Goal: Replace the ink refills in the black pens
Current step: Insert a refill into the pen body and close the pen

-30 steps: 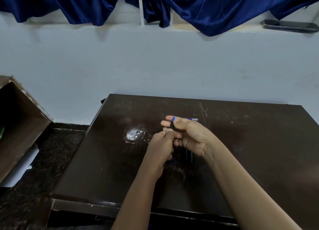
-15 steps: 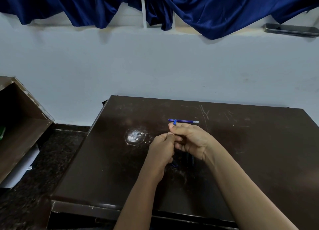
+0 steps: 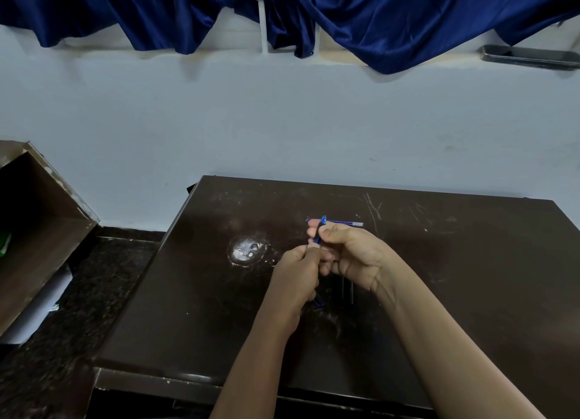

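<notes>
Gripping one pen [image 3: 319,233] above the tabletop [image 3: 470,261]: right hand [image 3: 354,255] curled round its barrel, left hand [image 3: 296,272] pinched its near end. Long axis ran near-upright, tilting away. Blue refill [image 3: 340,222] lay crosswise just beyond, nearer the right hand.

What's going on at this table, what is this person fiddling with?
A person is working on a pen over a dark table. The right hand grips the pen's upper part and the left hand pinches its lower end. A blue refill lies just beyond the hands, and thin dark sticks lie beneath them.
</notes>
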{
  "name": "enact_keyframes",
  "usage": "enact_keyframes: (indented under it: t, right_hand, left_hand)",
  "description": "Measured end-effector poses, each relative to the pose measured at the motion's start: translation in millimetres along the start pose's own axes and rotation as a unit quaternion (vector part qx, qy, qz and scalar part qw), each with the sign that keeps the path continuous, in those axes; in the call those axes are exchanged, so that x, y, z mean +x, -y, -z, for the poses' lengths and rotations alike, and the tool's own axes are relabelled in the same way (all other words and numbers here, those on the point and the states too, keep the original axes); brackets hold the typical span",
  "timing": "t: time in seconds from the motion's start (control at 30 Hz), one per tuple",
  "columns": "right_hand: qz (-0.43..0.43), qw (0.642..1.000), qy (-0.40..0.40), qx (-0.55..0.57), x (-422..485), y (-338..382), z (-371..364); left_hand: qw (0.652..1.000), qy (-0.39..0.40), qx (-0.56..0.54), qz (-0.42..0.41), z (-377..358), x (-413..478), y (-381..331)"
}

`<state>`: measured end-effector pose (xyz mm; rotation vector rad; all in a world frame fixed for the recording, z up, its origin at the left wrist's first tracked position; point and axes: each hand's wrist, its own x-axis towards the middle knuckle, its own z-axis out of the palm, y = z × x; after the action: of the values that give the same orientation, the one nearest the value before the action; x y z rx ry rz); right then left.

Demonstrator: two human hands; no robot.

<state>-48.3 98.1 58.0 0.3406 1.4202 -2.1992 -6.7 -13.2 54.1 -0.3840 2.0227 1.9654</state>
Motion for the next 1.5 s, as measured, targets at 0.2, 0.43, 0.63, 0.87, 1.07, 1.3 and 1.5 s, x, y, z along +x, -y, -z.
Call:
enact_keyframes:
  t: [0.2,0.43,0.63,0.87,1.07,1.3,1.5]
  right_hand:
    - [0.051,0.991,-0.065,0.101,1,10,4]
    - [0.184,0.955,-0.232,0.013,6,14,26]
    - [0.059,0.828,-0.232,-0.508,25,-27,27]
    - [0.020,0.743,-0.167,-0.648,33,-59,22]
    - [-0.001,0.747,-0.167,-0.644,35,-48,21]
    - [-0.029,0.980,-0.048,-0.192,3,2,11]
    - [-0.066,0.993,-0.013,-0.098,-1,-4,1]
  left_hand:
    - [0.999,0.013,0.048,-0.001,1,0,1]
    - [0.995,-0.065,0.066,-0.025,6,4,3]
    - [0.992,-0.109,0.042,-0.044,7,6,4]
    - [0.992,-0.095,0.057,-0.053,6,6,5]
    - [0.992,-0.095,0.060,-0.050,7,6,6]
    - [0.993,-0.106,0.031,-0.042,7,8,9]
    - [0.994,-0.092,0.049,-0.032,4,8,10]
